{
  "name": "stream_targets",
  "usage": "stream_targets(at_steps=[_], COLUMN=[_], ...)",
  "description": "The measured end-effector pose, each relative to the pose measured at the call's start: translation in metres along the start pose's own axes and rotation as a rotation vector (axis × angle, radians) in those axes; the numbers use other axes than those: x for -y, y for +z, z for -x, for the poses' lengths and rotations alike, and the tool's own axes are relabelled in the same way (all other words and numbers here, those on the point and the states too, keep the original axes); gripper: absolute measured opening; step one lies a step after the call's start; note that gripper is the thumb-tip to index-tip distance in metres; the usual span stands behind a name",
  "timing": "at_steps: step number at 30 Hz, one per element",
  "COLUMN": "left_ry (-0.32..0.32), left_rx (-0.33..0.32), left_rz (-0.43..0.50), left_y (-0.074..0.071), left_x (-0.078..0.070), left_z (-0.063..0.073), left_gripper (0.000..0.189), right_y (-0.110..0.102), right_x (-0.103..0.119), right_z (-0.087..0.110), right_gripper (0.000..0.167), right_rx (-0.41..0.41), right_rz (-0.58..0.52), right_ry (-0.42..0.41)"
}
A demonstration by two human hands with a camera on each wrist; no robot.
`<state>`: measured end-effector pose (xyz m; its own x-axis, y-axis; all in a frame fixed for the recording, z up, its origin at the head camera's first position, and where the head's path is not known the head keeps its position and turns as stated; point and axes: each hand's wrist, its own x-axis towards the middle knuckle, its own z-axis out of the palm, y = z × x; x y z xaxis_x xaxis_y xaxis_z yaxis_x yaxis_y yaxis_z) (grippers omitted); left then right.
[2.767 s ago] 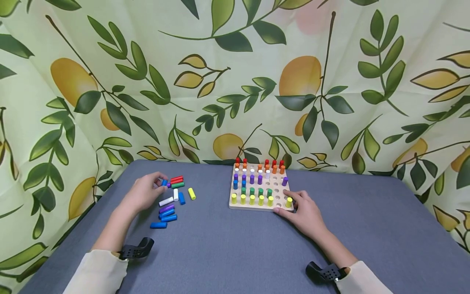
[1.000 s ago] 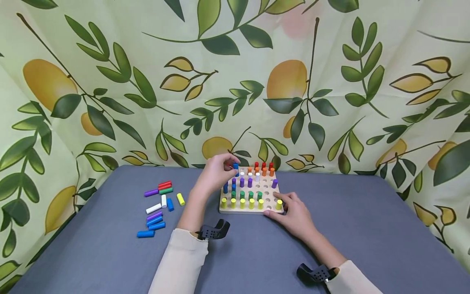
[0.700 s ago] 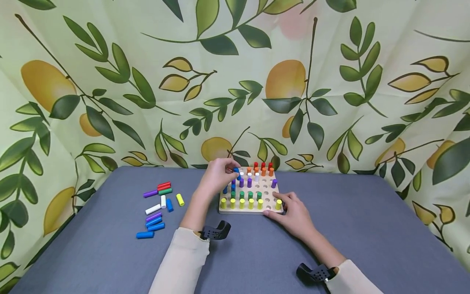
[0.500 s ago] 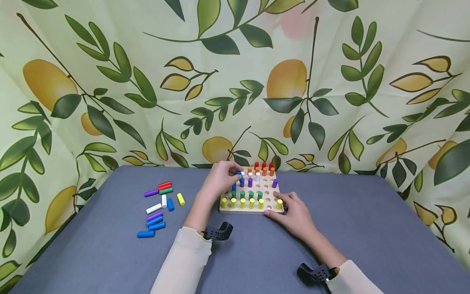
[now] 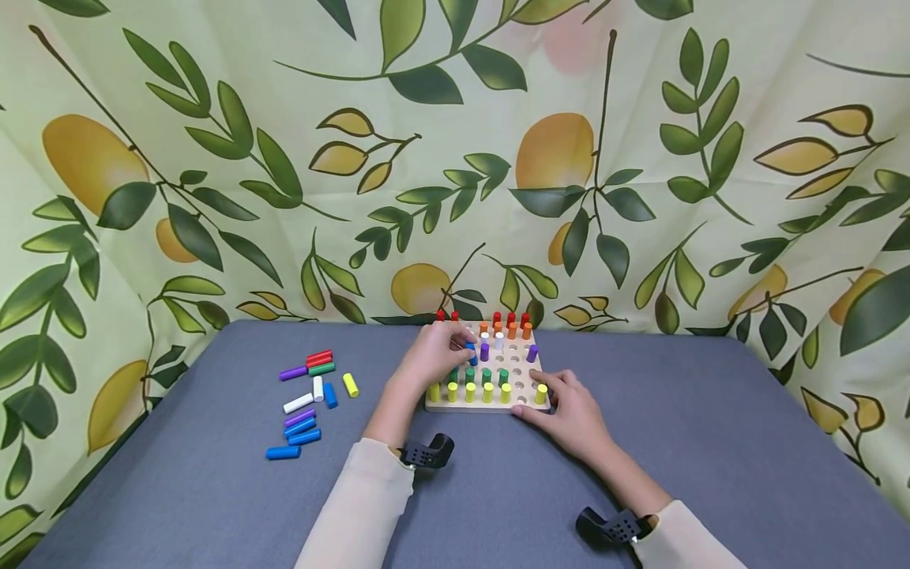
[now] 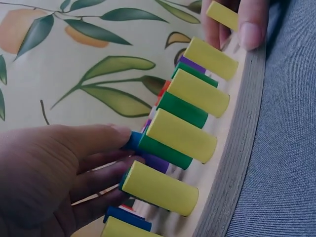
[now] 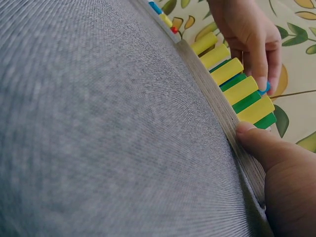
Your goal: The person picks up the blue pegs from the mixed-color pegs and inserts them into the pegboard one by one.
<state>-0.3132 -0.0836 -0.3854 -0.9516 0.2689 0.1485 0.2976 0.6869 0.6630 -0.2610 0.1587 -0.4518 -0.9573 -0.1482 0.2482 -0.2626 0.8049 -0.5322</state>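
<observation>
A wooden pegboard (image 5: 472, 408) lies on the table with rows of coloured pegs standing in it. Between thumb and fingers my left hand (image 5: 428, 356) pinches a blue peg (image 5: 472, 356), upright over the blue row, just right of the left-hand columns. The left wrist view shows only the top of that peg (image 6: 132, 141) behind green and yellow pegs; its lower end is hidden. My right hand (image 5: 572, 411) holds the board's front right corner, thumb against the front edge (image 7: 244, 127) and fingers by the yellow corner peg (image 5: 542, 393).
Loose pegs lie left of the board: several blue (image 5: 283, 453), purple (image 5: 293, 373), white (image 5: 317, 388), red (image 5: 319, 355), green (image 5: 321, 368) and yellow (image 5: 351, 385). Open holes (image 5: 520, 385) show on the board's right side. A leaf-patterned cloth (image 5: 455, 158) hangs behind the table.
My left hand has carried the blue peg from the loose pegs to the board, then rightward and nearer across it, uncovering red pegs at the back left. My right hand keeps its hold.
</observation>
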Motion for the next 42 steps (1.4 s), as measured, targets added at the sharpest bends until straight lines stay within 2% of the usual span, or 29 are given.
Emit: stream_targets(at_steps=[5, 14, 21, 28, 35, 42], left_ry=[-0.022, -0.041, -0.040, -0.041, -0.048, -0.057], left_rx=[0.043, 0.002, 0.035, 0.047, 0.030, -0.008], left_rz=[-0.030, -0.065, -0.121, -0.114, -0.116, -0.107], left_y=[0.001, 0.002, 0.002, 0.001, -0.007, -0.022], left_x=[0.003, 0.007, 0.004, 0.008, 0.013, 0.015], left_z=[0.002, 0.005, 0.006, 0.008, 0.012, 0.028], left_gripper=[0.014, 0.012, 0.016, 0.017, 0.013, 0.017], right_y=[0.001, 0.002, 0.003, 0.005, 0.001, -0.001], right_x=[0.002, 0.003, 0.003, 0.003, 0.004, 0.000], right_z=[0.000, -0.001, -0.002, -0.001, -0.002, 0.000], right_gripper=[0.071, 0.070, 0.071, 0.072, 0.071, 0.074], right_rx=[0.002, 0.001, 0.004, 0.015, -0.003, -0.003], right_rz=[0.003, -0.003, -0.007, 0.000, -0.009, -0.008], right_ry=[-0.005, -0.017, -0.024, -0.020, -0.022, -0.012])
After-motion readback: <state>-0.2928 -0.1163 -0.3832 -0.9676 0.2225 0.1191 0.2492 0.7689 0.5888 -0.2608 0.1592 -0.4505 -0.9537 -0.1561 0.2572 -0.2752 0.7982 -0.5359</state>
